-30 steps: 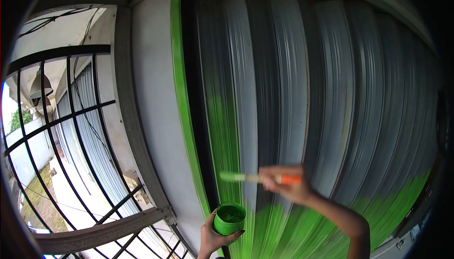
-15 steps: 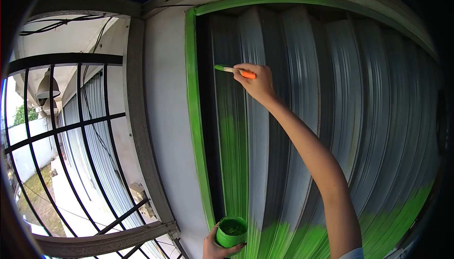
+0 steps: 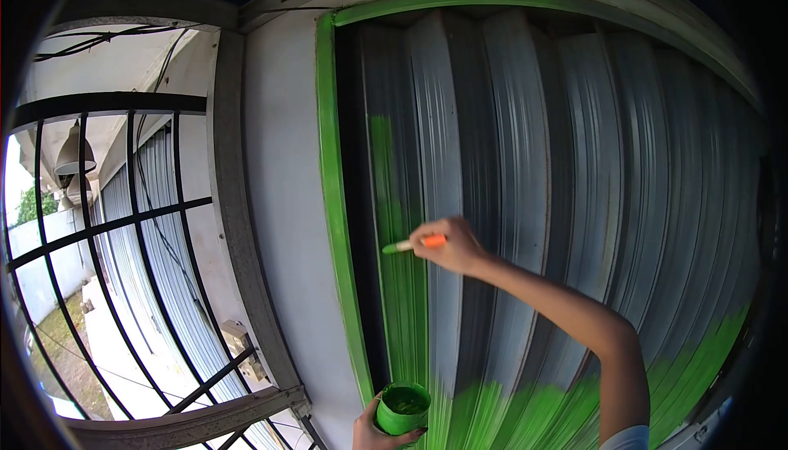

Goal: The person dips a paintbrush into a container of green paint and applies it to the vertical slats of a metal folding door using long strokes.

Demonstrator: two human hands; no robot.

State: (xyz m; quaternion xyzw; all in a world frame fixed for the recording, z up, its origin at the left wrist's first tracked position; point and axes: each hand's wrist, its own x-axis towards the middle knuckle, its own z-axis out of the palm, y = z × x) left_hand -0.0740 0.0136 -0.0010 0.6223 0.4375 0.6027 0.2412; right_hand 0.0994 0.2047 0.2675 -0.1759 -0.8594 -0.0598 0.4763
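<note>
My right hand [image 3: 450, 246] is closed round a paintbrush [image 3: 403, 245] with an orange-tipped handle. Its bristles, coated in green paint, touch the leftmost fold of the grey corrugated metal door [image 3: 517, 163]. Down at the bottom, my left hand [image 3: 377, 429] wraps round a green cup of paint [image 3: 404, 409], its open top facing me. Fresh green paint [image 3: 382, 154] runs in a strip along that left fold, above and below the brush. Lower parts of the other folds are green too, with ragged upper edges.
A green frame [image 3: 332, 179] borders the door at the left and top. Left of it stand a pale wall strip [image 3: 283, 179] and a grey post [image 3: 234, 163]. Black window bars [image 3: 107, 224] fill the far left, with hanging lamps [image 3: 76, 153] and a yard beyond.
My right hand has swept the brush downward along the left fold, leaving a new green strip above it. The left hand still holds the cup in nearly the same place.
</note>
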